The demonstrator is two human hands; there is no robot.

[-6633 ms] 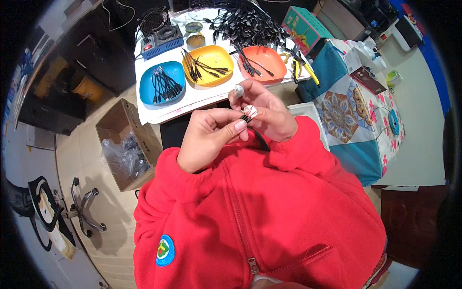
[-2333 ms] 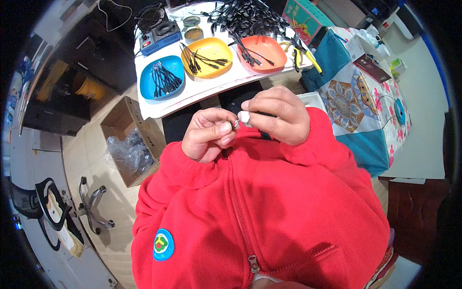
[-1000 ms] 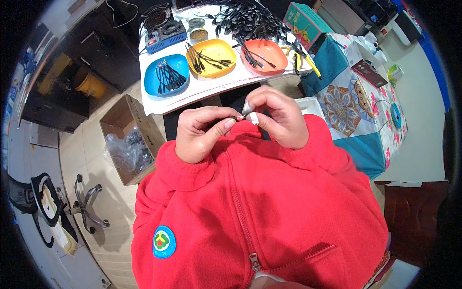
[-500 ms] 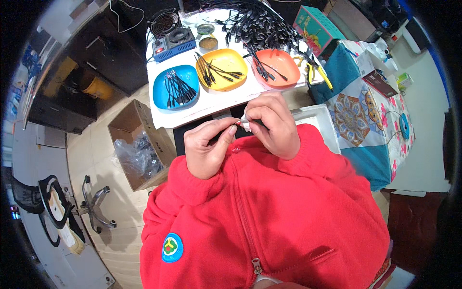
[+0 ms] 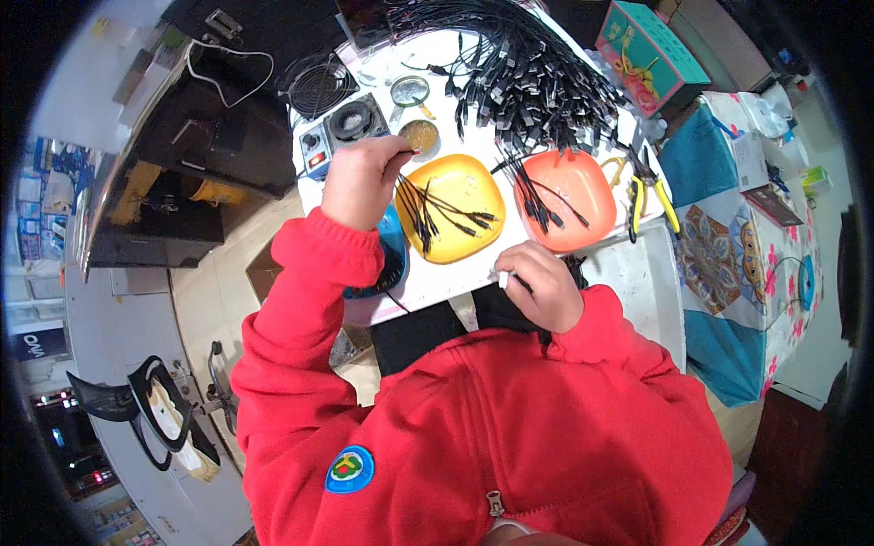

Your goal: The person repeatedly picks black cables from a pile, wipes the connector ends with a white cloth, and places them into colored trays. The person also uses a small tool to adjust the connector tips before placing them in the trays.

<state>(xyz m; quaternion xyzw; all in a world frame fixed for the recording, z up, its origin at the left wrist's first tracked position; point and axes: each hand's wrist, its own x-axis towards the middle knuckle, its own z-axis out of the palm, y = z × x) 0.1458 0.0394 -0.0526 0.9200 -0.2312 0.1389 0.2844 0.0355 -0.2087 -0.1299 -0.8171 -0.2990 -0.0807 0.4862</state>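
Observation:
My left hand is reached out over the table, fingertips pinched together beside a small round tin of amber-brown stuff. What sits in that pinch is too small to make out. Closer to me, my right hand is closed on a small white scrap, paper or cloth. Black cables with thin ends lie in a yellow tray. More cables lie in an orange tray. My left forearm partly covers a blue tray.
A heap of black cables covers the table's far side. At the back left stand a small device with a dial, a fan and a magnifier. Yellow-handled pliers lie at the right edge, near a green box.
My hands have parted. The left went forward and left to the tin; the right moved slightly right and nearer me, keeping the white scrap. The view has shifted with my head.

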